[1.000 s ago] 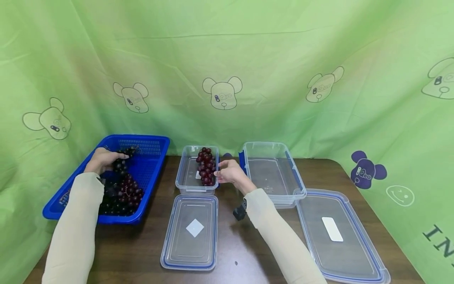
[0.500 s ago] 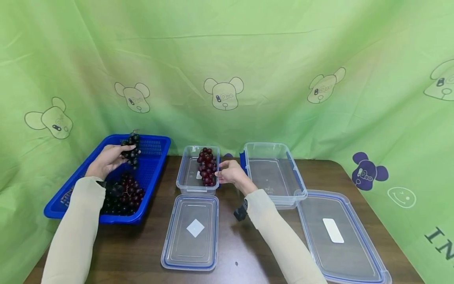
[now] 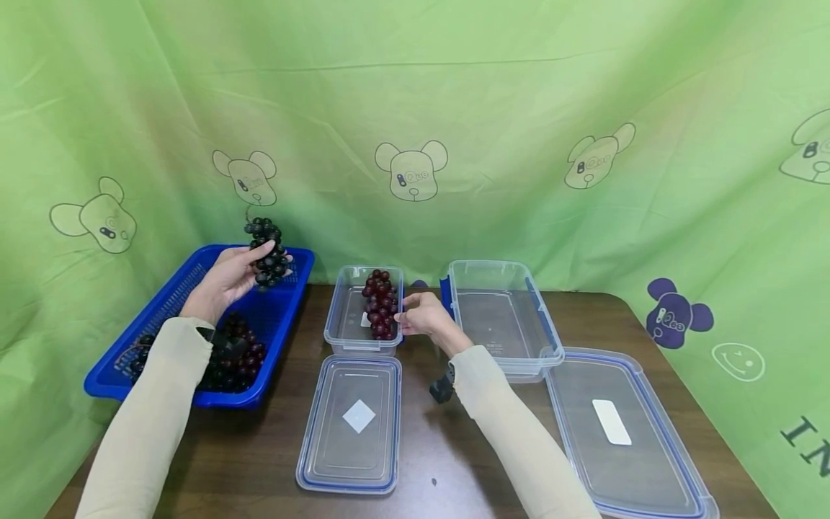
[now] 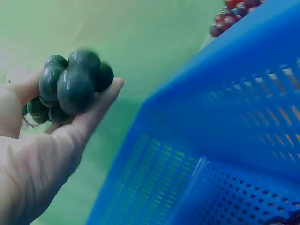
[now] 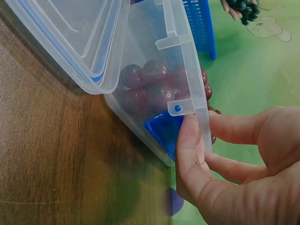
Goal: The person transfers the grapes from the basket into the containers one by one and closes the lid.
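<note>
Black grapes (image 3: pixel 262 270): smooth, glossy bunch, raised near the basket's far rim; fingers of the left hand (image 3: pixel 227 281) wrapped round its middle, presumably against dropping. Basket (image 4: pixel 243 93): perforated blue plastic, back left corner of counter (image 3: pixel 233 461). Box (image 3: pixel 359 347): clear, rectangular, at back edge, holding red grapes (image 3: pixel 381 303); right hand (image 3: pixel 424 317) pinching its wall, likely steadying.

Left fingers (image 4: pixel 105 96): upper grape bunch (image 3: pixel 268 254) between them, raised near the far rim of the basket (image 3: pixel 288 317). Below them, nearer the person: other bunches (image 3: pixel 246 353), in the basket. Right fingers (image 5: pixel 188 145): at right wall of the small box (image 3: pixel 344 317); boxed bunch (image 3: pixel 380 306) inside, just left of them. Small lid (image 3: pixel 350 450): before them, leftward. Large box (image 3: pixel 506 324): to their right. Large lid (image 3: pixel 642 461): farther right, nearer the person. Table (image 3: pixel 246 468) beneath; curtain (image 3: pixel 415 86) behind.
</note>
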### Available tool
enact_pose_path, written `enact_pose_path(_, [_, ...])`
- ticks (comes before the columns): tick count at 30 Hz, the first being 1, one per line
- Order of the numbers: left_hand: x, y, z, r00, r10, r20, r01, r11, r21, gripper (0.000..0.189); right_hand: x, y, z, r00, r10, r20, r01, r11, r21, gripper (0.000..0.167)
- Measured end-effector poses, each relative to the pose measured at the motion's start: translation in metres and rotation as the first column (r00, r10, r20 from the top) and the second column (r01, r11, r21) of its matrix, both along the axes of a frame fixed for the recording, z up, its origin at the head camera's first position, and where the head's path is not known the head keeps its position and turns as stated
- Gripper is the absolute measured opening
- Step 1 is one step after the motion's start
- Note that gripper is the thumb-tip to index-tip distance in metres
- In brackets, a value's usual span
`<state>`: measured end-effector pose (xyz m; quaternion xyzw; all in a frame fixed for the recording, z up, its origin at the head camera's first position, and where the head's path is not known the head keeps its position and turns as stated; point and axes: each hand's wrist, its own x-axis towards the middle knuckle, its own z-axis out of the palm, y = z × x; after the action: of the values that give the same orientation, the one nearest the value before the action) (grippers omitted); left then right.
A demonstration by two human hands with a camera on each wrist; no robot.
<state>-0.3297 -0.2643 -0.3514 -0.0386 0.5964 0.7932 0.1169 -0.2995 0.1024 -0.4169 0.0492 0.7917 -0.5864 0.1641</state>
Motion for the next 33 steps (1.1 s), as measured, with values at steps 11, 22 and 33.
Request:
enact_pose_path(11, [0.005,0.051,0.006,0.972,-0.027,-0.232,-0.041,0.958,-0.284,0.068,0.001,0.003,0.001,1.0,-0.005,-0.005,0.005,1.0,0.0,0.051])
enact_pose_path(22, [0.014,0.085,-0.004,0.945,0.016,-0.326,-0.092,0.971,-0.219,0.049,0.003,-0.001,0.002,1.0,0.017,-0.008,-0.017,1.0,0.002,0.05])
enact_pose_path(33, [0.021,0.114,-0.007,0.968,-0.064,-0.243,-0.02,0.945,-0.326,0.047,0.0,0.001,0.001,1.0,0.007,-0.008,-0.007,1.0,0.005,0.05])
